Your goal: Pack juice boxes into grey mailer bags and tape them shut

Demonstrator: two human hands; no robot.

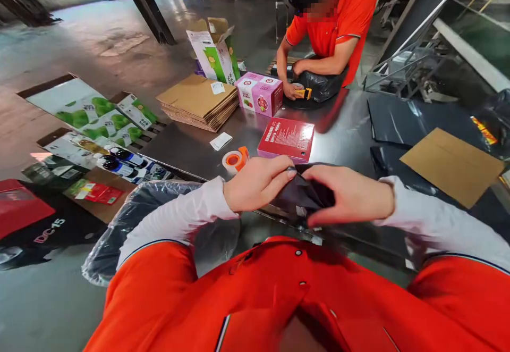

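Observation:
At the near edge of the metal table, a black plastic bag lies between my hands. My left hand is closed on its upper left side, thumb and fingers pinching the film. On the other side, my right hand curls round the bag's right part, slightly blurred, its fingertips partly hidden by the dark film. What the bag holds, if anything, is hidden. Just beyond it lies a red box with white print. A tape roll in an orange dispenser sits left of that box, close to my left hand.
A pink-and-white box and a stack of flattened cartons stand farther back. Across the table, a person handles a black bag and yellow tape dispenser. Cardboard lies right; a plastic-lined bin stands left.

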